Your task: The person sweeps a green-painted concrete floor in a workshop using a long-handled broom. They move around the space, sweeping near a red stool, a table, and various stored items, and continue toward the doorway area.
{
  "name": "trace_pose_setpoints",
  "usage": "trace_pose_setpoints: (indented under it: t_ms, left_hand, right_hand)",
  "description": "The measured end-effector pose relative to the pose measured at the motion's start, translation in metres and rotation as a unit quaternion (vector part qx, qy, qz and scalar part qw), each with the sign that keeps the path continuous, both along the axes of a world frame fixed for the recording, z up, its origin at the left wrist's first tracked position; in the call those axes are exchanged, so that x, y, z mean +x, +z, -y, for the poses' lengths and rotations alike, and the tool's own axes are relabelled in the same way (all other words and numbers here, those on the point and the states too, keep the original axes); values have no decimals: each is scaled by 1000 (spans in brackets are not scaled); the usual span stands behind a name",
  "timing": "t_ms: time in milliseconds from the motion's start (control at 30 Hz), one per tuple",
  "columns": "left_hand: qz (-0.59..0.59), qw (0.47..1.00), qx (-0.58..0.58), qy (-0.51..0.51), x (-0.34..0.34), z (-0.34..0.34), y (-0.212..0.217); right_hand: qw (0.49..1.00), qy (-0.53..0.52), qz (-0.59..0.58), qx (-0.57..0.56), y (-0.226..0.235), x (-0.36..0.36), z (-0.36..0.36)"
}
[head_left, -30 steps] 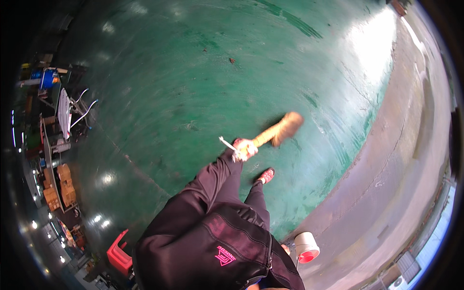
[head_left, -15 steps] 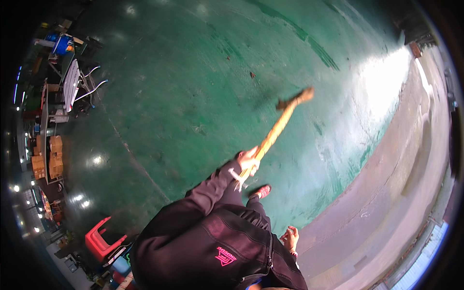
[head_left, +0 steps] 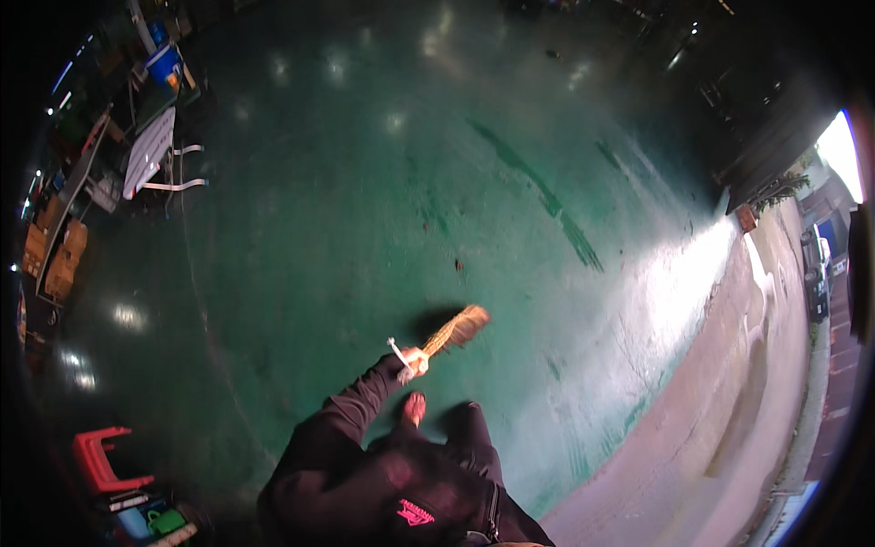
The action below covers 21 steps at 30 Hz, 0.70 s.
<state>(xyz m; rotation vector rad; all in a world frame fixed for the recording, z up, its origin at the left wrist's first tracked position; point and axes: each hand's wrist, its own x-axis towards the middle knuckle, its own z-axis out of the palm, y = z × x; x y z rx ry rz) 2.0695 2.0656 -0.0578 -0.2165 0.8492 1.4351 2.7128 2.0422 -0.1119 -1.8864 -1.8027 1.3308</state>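
Observation:
My left hand (head_left: 416, 362) is wrapped round a short straw broom (head_left: 448, 335). The broom slants away from me to the right, and its brownish brush end is blurred. A white strip (head_left: 397, 354), perhaps a tie or a piece of the handle, sticks out beside my fist. Below the broom lies the green floor (head_left: 319, 246); whether the straw touches it I cannot tell. A small reddish-brown scrap (head_left: 458, 265) lies on the floor beyond the broom. My right hand is out of view.
My foot in a reddish shoe (head_left: 414, 407) is just below the broom. A red plastic stool (head_left: 98, 460) stands at the lower left. Folding table (head_left: 151, 153) and cardboard boxes (head_left: 66, 260) line the left side. Grey concrete paving (head_left: 674, 456) borders the green floor on the right.
The broom has swung back toward me and now appears shorter. My right hand has left the view. The head view has tilted up, showing more of the far floor.

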Motion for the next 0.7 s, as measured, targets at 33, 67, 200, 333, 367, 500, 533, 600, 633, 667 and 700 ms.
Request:
trace_pose_setpoints:
  t_ms: [33, 67, 200, 333, 367, 500, 533, 600, 633, 667, 700]
  left_hand:
    - [-46, 998, 4, -35, -13, -10, 6]
    - [-107, 992, 4, -65, -23, -16, 13]
    - [-102, 995, -10, 5, -49, 7, 46]
    - [-96, 993, -12, 61, -35, 79, 82]
    - [-120, 989, -31, 84, -20, 95, 88]
    - [-118, 936, -191, 270, 66, 135, 96]
    - [-185, 910, -221, 299, 93, 143, 98]
    - [-152, 870, -333, 332, 120, 142, 94]
    - [-150, 864, -319, 360, 129, 139, 91]
    - [-132, 859, -331, 366, 132, 135, 88]
    - [-114, 856, -341, 371, 133, 132, 84]
  right_hand:
    - [995, -39, 56, -67, -9, 6, -9]
    - [991, -31, 89, -91, -14, 5, -23]
    - [982, 69, 147, -92, 34, -39, -120]
    - [979, -33, 34, -198, 99, -130, -246]
    - [972, -71, 14, -223, 110, -154, -275]
    - [980, -48, -22, -191, 133, -234, -364]
    - [980, -29, -26, -195, 136, -250, -379]
    - [978, 24, -38, -202, 138, -277, -402]
    - [978, 43, -38, -202, 138, -288, -408]
    - [975, 59, -36, -209, 137, -296, -413]
    - [972, 82, -19, -218, 135, -303, -416]
